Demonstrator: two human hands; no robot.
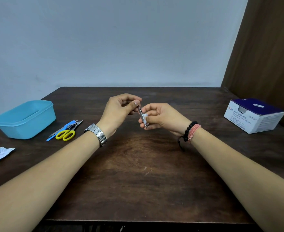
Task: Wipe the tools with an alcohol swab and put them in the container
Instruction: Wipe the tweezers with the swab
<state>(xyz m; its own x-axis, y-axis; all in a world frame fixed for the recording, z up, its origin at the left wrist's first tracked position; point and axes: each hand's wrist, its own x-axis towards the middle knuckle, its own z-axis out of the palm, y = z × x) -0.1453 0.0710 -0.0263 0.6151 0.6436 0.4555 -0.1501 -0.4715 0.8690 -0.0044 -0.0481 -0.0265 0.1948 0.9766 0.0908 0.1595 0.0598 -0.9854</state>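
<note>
Tweezers [143, 116] mid-wipe at frame centre.
Left hand [119, 109] fingers pinch their top; right hand [161, 117] fingers press swab [145, 115] on them. Container [25, 118] looks empty; scissors [66, 133] and others wait.

table [137, 164]: dark matt wood | container [25, 119]: smooth blue plastic | tweezers [143, 118]: shiny metal | box [255, 118]: cardboard

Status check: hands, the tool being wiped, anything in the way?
Left hand pinching tweezers at top. Right hand holds swab against them. Blue container empty; other tools wait beside it. Nothing blocking.
</note>
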